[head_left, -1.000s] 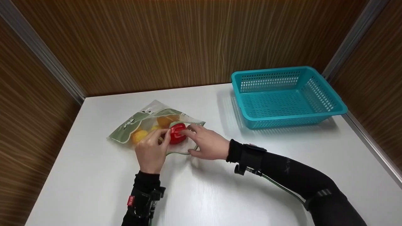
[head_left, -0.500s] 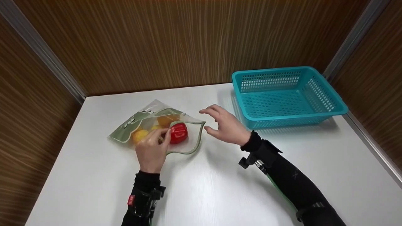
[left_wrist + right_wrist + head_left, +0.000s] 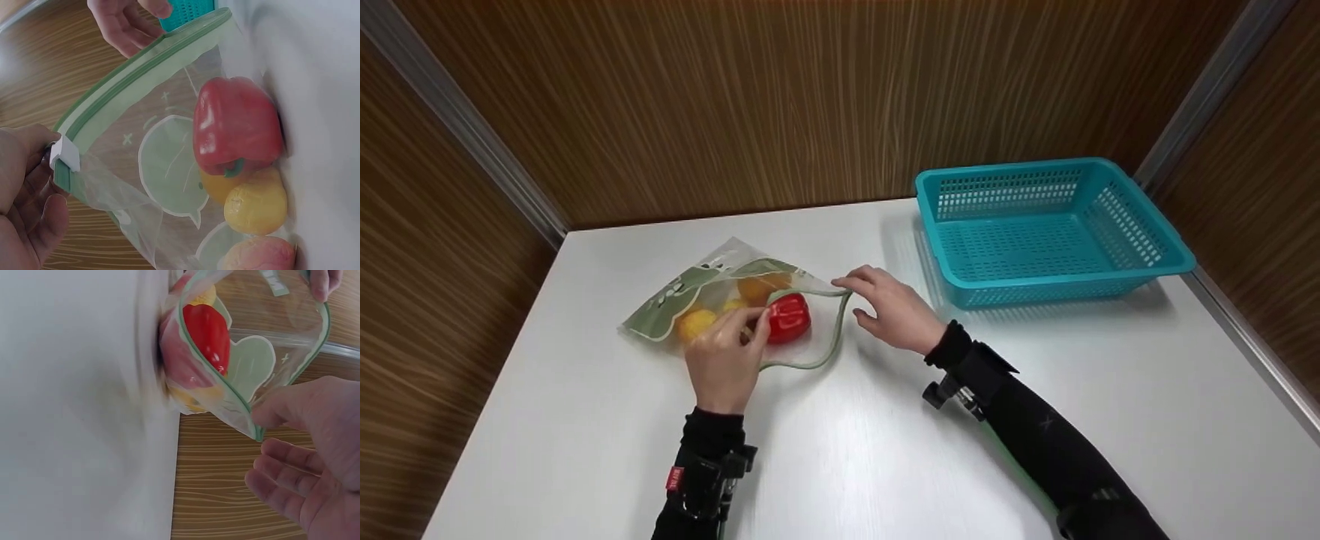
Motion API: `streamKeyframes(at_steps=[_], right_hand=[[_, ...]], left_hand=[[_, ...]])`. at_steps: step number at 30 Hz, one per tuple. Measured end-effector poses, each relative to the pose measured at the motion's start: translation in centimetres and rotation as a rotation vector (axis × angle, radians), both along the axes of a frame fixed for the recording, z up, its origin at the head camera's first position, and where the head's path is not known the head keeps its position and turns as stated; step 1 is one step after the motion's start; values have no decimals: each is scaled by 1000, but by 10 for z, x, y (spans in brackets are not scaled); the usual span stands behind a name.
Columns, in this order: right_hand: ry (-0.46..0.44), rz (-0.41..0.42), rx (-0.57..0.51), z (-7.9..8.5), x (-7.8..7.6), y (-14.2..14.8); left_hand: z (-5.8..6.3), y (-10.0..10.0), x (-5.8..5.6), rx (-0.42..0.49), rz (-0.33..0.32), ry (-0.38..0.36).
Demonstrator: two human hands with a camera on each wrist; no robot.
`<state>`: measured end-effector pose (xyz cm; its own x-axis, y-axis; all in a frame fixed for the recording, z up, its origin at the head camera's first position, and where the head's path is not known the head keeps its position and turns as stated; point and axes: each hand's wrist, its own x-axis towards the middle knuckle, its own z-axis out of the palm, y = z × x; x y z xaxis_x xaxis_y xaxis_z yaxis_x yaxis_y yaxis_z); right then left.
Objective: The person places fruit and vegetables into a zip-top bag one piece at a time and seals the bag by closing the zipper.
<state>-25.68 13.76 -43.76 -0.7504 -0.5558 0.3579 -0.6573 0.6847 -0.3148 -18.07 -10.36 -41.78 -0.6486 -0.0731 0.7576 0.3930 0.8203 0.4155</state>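
Note:
A clear zip bag point(image 3: 660, 304) with green print lies on the table, its green-edged mouth spread apart. Inside is a red bell pepper point(image 3: 790, 319) near the opening. Behind it are an orange round fruit point(image 3: 761, 288), a yellow fruit point(image 3: 256, 203) and a pinkish one point(image 3: 260, 256). My left hand point(image 3: 724, 364) pinches the bag's near edge, close to a white zip slider point(image 3: 66, 154). At the bag's right corner is my right hand point(image 3: 898, 313); one finger touches the green rim while the thumb and other fingers stand apart.
A turquoise plastic basket point(image 3: 1065, 282) stands at the table's back right. Wood-grain panels point(image 3: 750, 105) rise behind the white table point(image 3: 840, 457) and on both sides.
My right hand has left the bell pepper inside the bag, moved right out of the mouth, then come back left to touch the bag's corner. The left hand keeps its hold.

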Motion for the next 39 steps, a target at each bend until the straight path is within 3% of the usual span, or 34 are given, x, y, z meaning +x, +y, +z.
streamKeyframes(at_steps=[8, 19, 24, 29, 32, 39], right_hand=[[35, -14, 46, -10, -2, -8], [155, -32, -39, -15, -4, -10], [229, -53, -58, -12, -4, -10], [227, -109, -115, -2, -1, -11], [206, -155, -173, 5, 2, -10], [171, -240, -267, 14, 2, -5]], left_hand=[[0, -1, 1, -2, -13, -10], [-1, -2, 0, -12, -14, -12], [-1, -3, 0, -8, -22, -38], [-1, -2, 1, -16, -57, -67], [-2, -1, 2, -67, -98, -139], [-3, 1, 5, -274, -212, -434]])
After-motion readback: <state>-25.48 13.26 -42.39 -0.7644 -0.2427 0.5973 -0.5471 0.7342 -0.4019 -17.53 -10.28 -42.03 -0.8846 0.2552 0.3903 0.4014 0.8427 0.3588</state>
